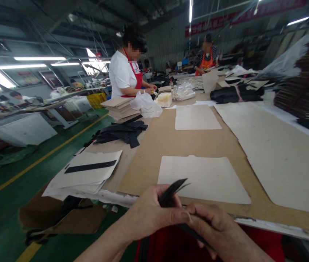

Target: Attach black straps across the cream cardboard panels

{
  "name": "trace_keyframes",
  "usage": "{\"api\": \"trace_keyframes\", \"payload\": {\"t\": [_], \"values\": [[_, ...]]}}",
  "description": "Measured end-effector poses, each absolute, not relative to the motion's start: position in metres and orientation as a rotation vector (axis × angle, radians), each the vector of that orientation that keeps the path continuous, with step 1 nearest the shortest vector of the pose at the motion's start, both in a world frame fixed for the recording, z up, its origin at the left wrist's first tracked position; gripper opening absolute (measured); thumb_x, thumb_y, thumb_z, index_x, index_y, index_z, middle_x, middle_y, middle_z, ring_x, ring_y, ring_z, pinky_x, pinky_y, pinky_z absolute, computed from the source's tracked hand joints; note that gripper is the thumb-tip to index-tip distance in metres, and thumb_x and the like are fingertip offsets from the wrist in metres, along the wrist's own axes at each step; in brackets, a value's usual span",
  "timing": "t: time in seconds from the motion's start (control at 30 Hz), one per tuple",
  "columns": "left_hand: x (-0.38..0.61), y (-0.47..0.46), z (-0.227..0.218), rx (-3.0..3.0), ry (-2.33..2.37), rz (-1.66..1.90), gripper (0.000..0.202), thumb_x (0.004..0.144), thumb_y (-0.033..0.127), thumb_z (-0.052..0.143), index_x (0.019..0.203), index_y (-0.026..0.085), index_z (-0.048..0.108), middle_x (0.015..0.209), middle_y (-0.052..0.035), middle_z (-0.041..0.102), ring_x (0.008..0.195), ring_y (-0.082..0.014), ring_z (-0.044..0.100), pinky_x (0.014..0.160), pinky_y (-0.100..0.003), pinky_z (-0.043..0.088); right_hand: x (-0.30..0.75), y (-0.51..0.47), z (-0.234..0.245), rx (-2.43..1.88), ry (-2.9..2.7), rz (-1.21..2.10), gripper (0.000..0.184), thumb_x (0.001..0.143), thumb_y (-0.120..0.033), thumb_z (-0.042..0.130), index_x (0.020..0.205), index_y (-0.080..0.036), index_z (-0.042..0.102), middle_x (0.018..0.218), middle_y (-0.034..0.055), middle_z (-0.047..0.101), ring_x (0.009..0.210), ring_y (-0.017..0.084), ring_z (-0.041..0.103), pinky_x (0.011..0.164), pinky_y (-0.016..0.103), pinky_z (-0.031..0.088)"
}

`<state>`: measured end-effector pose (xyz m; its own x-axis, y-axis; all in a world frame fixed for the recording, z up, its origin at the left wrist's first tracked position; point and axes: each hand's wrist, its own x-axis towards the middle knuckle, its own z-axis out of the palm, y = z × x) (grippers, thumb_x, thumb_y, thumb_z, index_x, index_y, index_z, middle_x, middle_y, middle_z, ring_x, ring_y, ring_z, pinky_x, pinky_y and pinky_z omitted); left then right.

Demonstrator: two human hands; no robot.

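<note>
Both my hands meet at the table's near edge, holding a narrow bundle of black strips (pixel 173 190). My left hand (pixel 154 213) is closed round the strips, and their pointed ends stick up past its thumb. Pinching the lower part is my right hand (pixel 214 225), its thumb and fingertips close to the left thumb. Just beyond them a pale cardboard panel (pixel 200 178) lies flat on the brown board (pixel 149 145). To the left, one black strip (pixel 90 166) rests across a stack of pale panels (pixel 86 178).
A pile of black strips (pixel 121 131) lies left on the table, before stacked cardboard (pixel 121 107) and a plastic bag (pixel 147 103). Another panel (pixel 196 117) is farther back; large sheets (pixel 285 156) cover the right. Co-workers (pixel 125 72) stand behind. An open carton (pixel 61 214) sits below left.
</note>
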<state>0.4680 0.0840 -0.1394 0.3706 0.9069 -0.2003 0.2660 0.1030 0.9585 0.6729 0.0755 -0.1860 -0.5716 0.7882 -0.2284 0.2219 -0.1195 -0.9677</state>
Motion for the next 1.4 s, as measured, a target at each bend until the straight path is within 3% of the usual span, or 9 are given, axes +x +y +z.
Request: {"api": "trace_keyframes", "payload": {"t": [0.07,0.17,0.27,0.33,0.43,0.53,0.63,0.8,1.4], "values": [[0.465,0.083,-0.142,1.496,1.221,0.525,0.027,0.072,0.039,0.073,0.077,0.014,0.062,0.064,0.0037,0.052,0.057,-0.0087,0.045,0.053,-0.019,0.033,0.673,0.074,-0.189,-1.123,-1.691,1.769,0.034,0.088,-0.053,0.052,0.087,-0.02,0.058,0.063,-0.0048,0.049,0.049,0.006,0.039,0.04,0.015,0.031],[0.456,0.086,-0.145,1.506,1.339,0.383,0.021,0.076,0.036,0.067,0.08,0.015,0.062,0.057,0.0052,0.05,0.049,-0.0088,0.045,0.048,-0.019,0.033,0.69,0.074,-0.193,-1.081,-1.65,1.9,0.018,0.08,-0.035,0.063,0.093,-0.023,0.059,0.074,-0.0049,0.054,0.057,0.007,0.043,0.047,0.016,0.036],[0.439,0.096,-0.141,1.526,1.437,0.449,0.023,0.075,0.038,0.066,0.082,0.015,0.064,0.058,0.0045,0.053,0.05,-0.0097,0.047,0.051,-0.02,0.036,0.723,0.076,-0.194,-1.165,-1.774,1.91,0.025,0.079,-0.026,0.063,0.104,-0.027,0.064,0.094,-0.0033,0.063,0.072,0.01,0.053,0.061,0.018,0.043],[0.426,0.107,-0.137,1.547,1.446,0.552,0.026,0.075,0.04,0.066,0.084,0.015,0.065,0.061,0.0037,0.055,0.056,-0.0112,0.05,0.055,-0.021,0.038,0.748,0.081,-0.194,-1.255,-1.791,1.831,0.025,0.086,-0.034,0.059,0.109,-0.027,0.064,0.096,-0.0012,0.064,0.078,0.012,0.055,0.068,0.02,0.045],[0.416,0.125,-0.137,1.534,1.465,0.619,0.03,0.076,0.042,0.065,0.091,0.016,0.064,0.068,0.0021,0.06,0.062,-0.0138,0.054,0.059,-0.023,0.039,0.774,0.095,-0.191,-1.381,-1.713,1.675,0.035,0.089,-0.052,0.053,0.103,-0.022,0.067,0.081,0.0007,0.062,0.071,0.012,0.055,0.065,0.021,0.046],[0.418,0.146,-0.146,1.584,1.564,0.594,0.028,0.077,0.04,0.063,0.091,0.017,0.064,0.069,0.0009,0.064,0.066,-0.0159,0.055,0.065,-0.026,0.039,0.786,0.116,-0.191,-1.5,-1.605,1.511,0.042,0.086,-0.058,0.054,0.1,-0.02,0.064,0.07,0.0,0.06,0.062,0.012,0.054,0.061,0.024,0.045],[0.428,0.163,-0.154,1.661,1.671,0.535,0.023,0.076,0.037,0.062,0.087,0.017,0.063,0.065,0.0018,0.064,0.069,-0.0175,0.057,0.069,-0.027,0.038,0.788,0.139,-0.197,-1.662,-1.569,1.229,0.043,0.084,-0.056,0.054,0.107,-0.02,0.059,0.064,-0.0024,0.059,0.056,0.013,0.053,0.058,0.026,0.044],[0.44,0.179,-0.164,1.671,1.72,0.463,0.021,0.076,0.037,0.058,0.085,0.018,0.061,0.058,0.0042,0.056,0.063,-0.0173,0.055,0.063,-0.026,0.036,0.785,0.165,-0.212,-1.85,-1.554,0.827,0.035,0.081,-0.049,0.055,0.105,-0.023,0.055,0.064,-0.0035,0.062,0.058,0.015,0.058,0.061,0.029,0.045],[0.441,0.189,-0.182,1.611,1.791,0.455,0.035,0.074,0.048,0.06,0.09,0.017,0.064,0.067,0.0018,0.057,0.068,-0.0203,0.055,0.065,-0.027,0.037,0.774,0.175,-0.22,-2.015,-1.571,0.489,0.032,0.074,-0.047,0.052,0.095,-0.024,0.059,0.069,-0.0001,0.063,0.066,0.02,0.059,0.066,0.032,0.041]]}}
